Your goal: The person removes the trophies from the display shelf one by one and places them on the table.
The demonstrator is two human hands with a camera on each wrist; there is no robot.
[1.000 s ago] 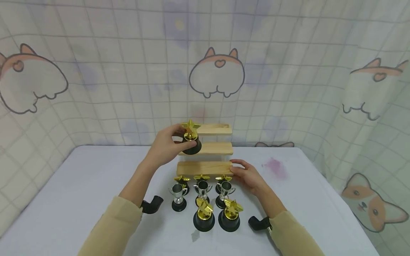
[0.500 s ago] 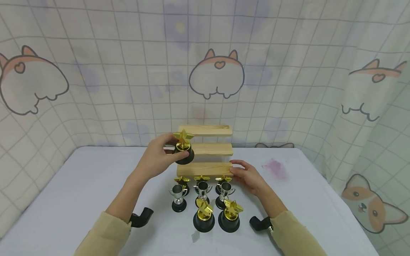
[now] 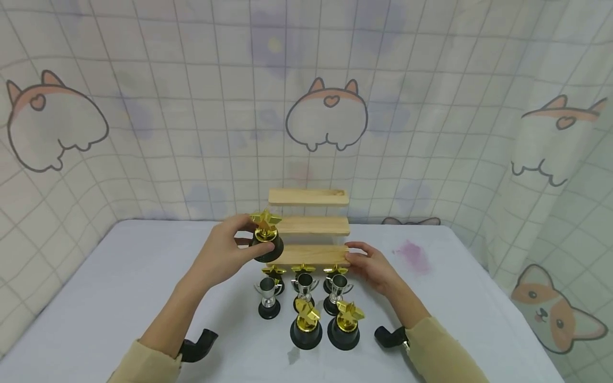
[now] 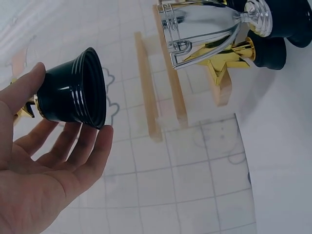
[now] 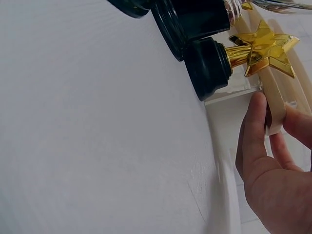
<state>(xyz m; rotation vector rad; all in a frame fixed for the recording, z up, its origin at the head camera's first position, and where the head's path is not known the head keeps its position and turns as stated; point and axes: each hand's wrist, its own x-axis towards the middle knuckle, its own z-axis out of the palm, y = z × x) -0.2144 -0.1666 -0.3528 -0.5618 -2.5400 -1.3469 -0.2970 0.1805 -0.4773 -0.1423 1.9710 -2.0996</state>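
Note:
My left hand (image 3: 217,258) grips a gold star trophy (image 3: 266,234) by its black base, held up at the left of a three-tier wooden shelf. In the left wrist view the hollow underside of the trophy's base (image 4: 92,87) shows, with the thumb on one side and fingers on the other. My right hand (image 3: 375,270) pinches the right end of the lowest shelf board (image 3: 306,255); the right wrist view shows thumb and fingers on either side of that board (image 5: 274,100). Both upper boards, the middle one (image 3: 316,225) and the top one (image 3: 308,197), carry nothing.
Before the shelf stand three small gold star trophies (image 3: 336,270), then three silver cups (image 3: 268,291). Nearest me are two larger star trophies (image 3: 306,327). A patterned curtain (image 3: 215,106) hangs behind the white table (image 3: 119,287).
My left hand has carried the star trophy down, left and toward me, away from the upper boards. My right hand stays on the lowest board.

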